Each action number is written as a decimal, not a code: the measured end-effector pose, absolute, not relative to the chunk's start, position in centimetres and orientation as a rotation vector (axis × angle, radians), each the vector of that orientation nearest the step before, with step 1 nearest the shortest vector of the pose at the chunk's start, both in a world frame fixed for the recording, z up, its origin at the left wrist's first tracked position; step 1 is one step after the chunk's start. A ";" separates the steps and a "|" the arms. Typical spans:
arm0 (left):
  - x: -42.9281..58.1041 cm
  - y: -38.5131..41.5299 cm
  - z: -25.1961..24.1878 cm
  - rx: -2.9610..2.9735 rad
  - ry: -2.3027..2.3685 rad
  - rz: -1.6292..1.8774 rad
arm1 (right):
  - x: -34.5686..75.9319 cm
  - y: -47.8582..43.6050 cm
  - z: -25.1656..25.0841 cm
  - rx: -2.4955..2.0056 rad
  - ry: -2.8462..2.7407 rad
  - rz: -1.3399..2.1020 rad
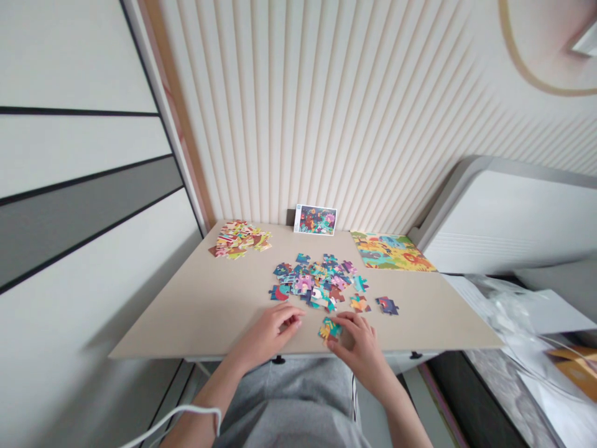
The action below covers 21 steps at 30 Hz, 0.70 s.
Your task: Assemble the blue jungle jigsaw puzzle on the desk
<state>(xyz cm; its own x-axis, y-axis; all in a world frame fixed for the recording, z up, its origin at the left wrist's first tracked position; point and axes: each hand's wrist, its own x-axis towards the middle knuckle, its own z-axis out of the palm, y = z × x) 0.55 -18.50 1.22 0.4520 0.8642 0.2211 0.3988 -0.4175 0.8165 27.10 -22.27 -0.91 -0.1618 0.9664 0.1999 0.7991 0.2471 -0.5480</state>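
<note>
- Room: ribbed cream wall panel fills the upper middle of the frame; wardrobe doors with dark lines run down the left side; a clear plastic bag lies lower right, beside the table.
- Table: beige board spans the frame's centre. Its front edge sits just past the hands.
- Upper table: a mostly warm-coloured heap of jigsaw pieces at upper left; a picture card propped against the wall; a joined multicoloured puzzle section at right.
- Centre: a loose heap of blue-teal jigsaw pieces, with a few strays to its right.
- Right hand: fingers and thumb partly closed on a teal-and-yellow jigsaw piece, which lies low on the board, near the front edge.
- Left hand: loosely curled, fingertips drawn together; any hold is hidden, so cannot tell.
- Risk: a careless sweep of the wrist could push the piece off the front edge or scatter the central heap.
</note>
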 end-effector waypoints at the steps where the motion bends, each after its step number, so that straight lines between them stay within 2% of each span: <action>1: 0.5 -18.5 1.2 2.000 1.056 0.844 | 27.4 -22.1 -1.0 -1.576 -2.009 0.489; 5: 0.4 -18.5 1.0 1.981 1.063 0.842 | 29.7 -21.3 -1.7 -1.615 -1.813 0.542; 10: 0.4 -18.4 0.8 1.987 1.036 0.874 | 35.3 -19.3 -2.6 -1.749 -1.562 0.131; 16: 0.5 -18.4 1.0 1.989 1.039 0.882 | 40.4 -17.7 -2.6 -1.925 -1.576 -0.208; 21: 0.5 -18.5 1.2 1.998 1.038 0.873 | 38.2 -17.7 -2.5 -1.912 -1.732 -0.238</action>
<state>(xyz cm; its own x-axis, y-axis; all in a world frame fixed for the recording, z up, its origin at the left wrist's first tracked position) 0.49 -18.49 1.18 0.4491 0.8615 0.2371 0.3813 -0.4247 0.8211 38.19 -17.72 -2.50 0.1566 0.8656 0.4756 0.9619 -0.0243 -0.2723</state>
